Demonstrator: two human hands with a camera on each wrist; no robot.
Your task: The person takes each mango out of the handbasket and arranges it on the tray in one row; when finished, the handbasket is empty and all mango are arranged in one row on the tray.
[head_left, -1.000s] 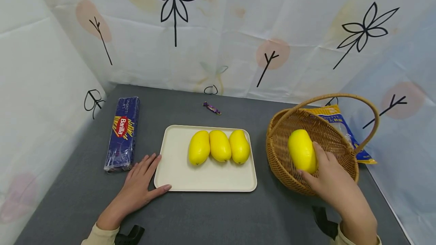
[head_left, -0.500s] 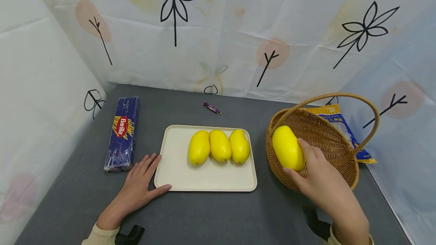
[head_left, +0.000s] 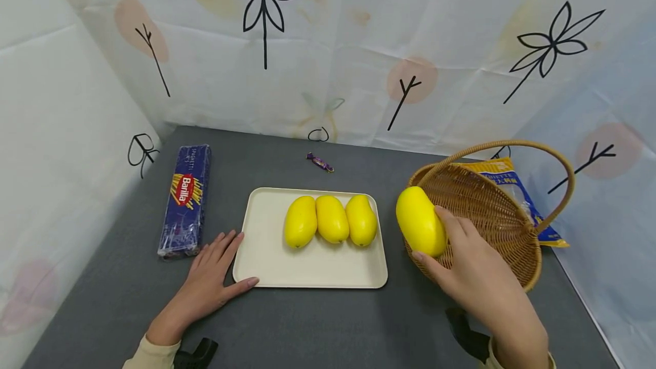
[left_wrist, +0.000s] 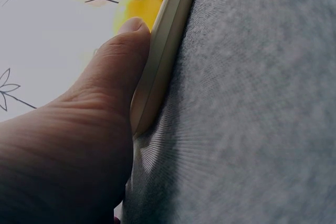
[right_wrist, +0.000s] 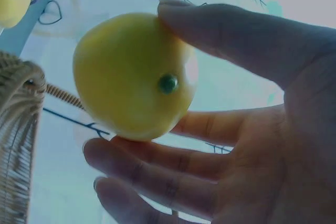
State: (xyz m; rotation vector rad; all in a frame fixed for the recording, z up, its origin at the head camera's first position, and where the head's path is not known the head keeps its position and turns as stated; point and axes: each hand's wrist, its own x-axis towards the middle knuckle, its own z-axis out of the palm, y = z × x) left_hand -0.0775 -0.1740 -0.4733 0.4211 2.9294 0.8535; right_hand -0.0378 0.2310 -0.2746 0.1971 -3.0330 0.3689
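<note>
A yellow mango (head_left: 421, 222) is gripped between the thumb and fingers of my right hand (head_left: 479, 269), over the left rim of the wicker basket (head_left: 492, 215). In the right wrist view the held mango (right_wrist: 131, 77) shows its green stem spot, with the basket wall (right_wrist: 18, 145) to the left. My left hand (head_left: 212, 275) lies with fingers straight and spread at the left edge of a cream tray (head_left: 307, 269); the thumb touches its lower left corner. Three more mangoes (head_left: 331, 220) lie side by side on the tray. In the left wrist view my thumb presses the tray rim (left_wrist: 163, 51).
A blue spaghetti pack (head_left: 185, 201) lies beyond my left hand. One purple wrapped candy (head_left: 320, 162) sits behind the tray. Behind the basket, partly hidden, leans a blue and yellow bag (head_left: 550, 235). The basket's tall handle (head_left: 512, 143) arches above it. Patterned cloth encloses the grey table.
My right hand has carried the mango leftward, from inside the basket to over its left rim. My left hand and the tray have stayed put.
</note>
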